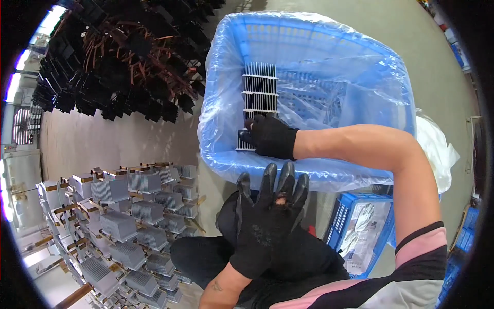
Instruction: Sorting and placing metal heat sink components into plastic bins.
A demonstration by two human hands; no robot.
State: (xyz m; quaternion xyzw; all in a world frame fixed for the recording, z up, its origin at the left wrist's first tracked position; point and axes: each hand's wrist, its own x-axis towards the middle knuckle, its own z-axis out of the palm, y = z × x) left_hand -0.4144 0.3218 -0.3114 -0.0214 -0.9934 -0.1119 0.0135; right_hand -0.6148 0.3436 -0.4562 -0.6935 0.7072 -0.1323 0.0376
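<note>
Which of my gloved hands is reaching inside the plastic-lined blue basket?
Your right hand: its fingers are at the nearest finned metal heat sink in the row. Your left hand is outside the basket, fingers spread, by its near rim.

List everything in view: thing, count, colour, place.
Large basket: 1, blue, centre
Liner: 1, clear, in the large basket
Finned pieces: several (hand hides some), silver, in a row inside the liner
Finned blocks: many, grey, lower left
Hanging parts: many, black, upper left
Rods: many, copper-coloured, among the hanging parts
Bag: 1, white, right of the large basket
Small basket: 1, blue, lower right
Floor: 1, greyish, beneath
Outer edges: too distorted to itemise
Left hand: 1, black-gloved, spread at the near rim
Right hand: 1, black-gloved, on the finned pieces
</note>
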